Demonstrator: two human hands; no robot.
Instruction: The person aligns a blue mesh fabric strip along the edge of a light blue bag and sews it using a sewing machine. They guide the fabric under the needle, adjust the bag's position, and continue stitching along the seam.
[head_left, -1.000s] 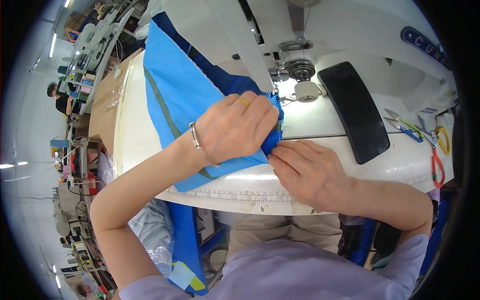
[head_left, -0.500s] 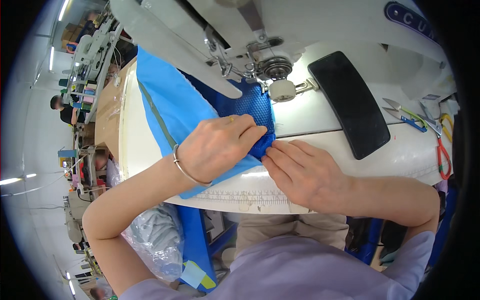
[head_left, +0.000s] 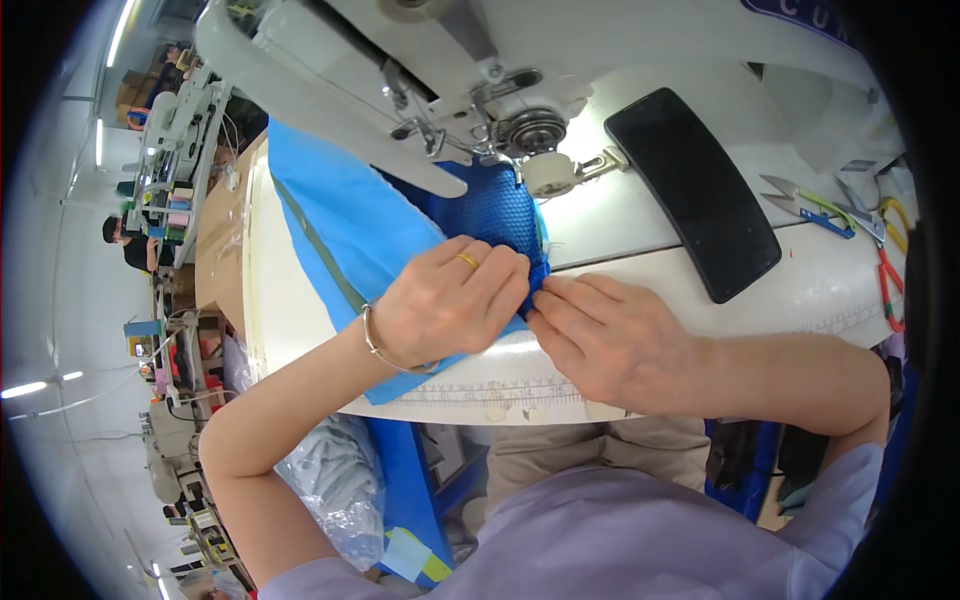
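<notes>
A light blue fabric piece [head_left: 320,210] with a dark green strip lies on the sewing table, joined by or overlapping a shiny dark blue textured fabric [head_left: 490,205]. The dark blue fabric runs under the sewing machine's needle area [head_left: 530,150]. My left hand [head_left: 455,300], wearing a ring and a bracelet, is closed on its near edge, fingers curled. Right beside it, my right hand [head_left: 615,345] pinches the same edge near the corner, fingertips almost touching the left ones. The pinched edge is partly hidden under my fingers.
A black phone [head_left: 695,195] lies right of the machine. Farther right are thread snips [head_left: 810,212] and scissors with red and yellow handles [head_left: 888,290]. A ruler scale [head_left: 470,393] marks the table's front edge. A clear plastic bag [head_left: 335,485] sits below left.
The whole view has shifted slightly. My left hand has rolled a little, its fingers curled tighter on the dark blue edge. My right hand keeps its pinch in nearly the same spot.
</notes>
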